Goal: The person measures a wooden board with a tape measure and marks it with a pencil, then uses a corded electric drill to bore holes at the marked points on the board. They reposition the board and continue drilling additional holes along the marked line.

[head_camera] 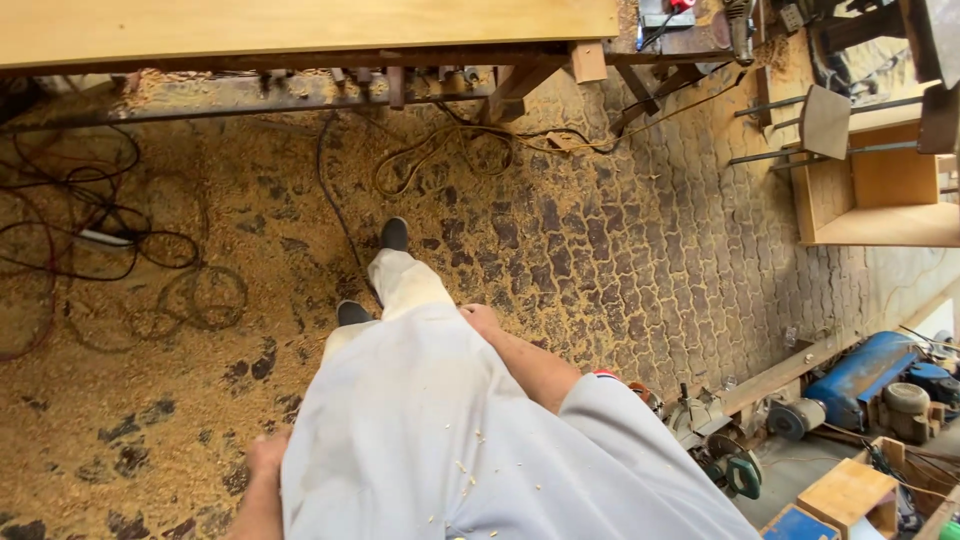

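A sawdust-strewn paved floor (620,260) spreads below a plywood table (300,25) at twelve o'clock. The right hand (480,318) and left hand (266,455) hang empty and loose, well apart, beside the pale work coat (450,430); cables (100,240) lie at nine o'clock.

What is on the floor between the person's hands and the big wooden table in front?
Nothing solid blocks the way. Between the right hand, the left hand and the wooden table lie only sawdust and loose cables on the paving. Both hands hang empty beside the person's shirt.
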